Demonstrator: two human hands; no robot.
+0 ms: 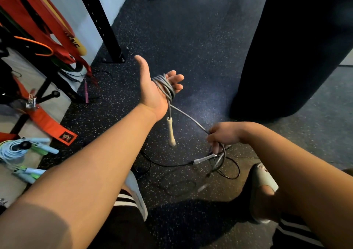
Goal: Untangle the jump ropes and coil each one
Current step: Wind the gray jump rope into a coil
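Grey rope (165, 88) wound on left grip (152, 89)
Looks light, limp; left grip splayed wide inside loops, right grip (223, 136) pinches the slack.

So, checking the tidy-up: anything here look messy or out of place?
A thin black rope sprawls in loose loops on the floor below the right hand, while the grey rope wraps the left hand. A pink-handled rope lies stray by the rack.
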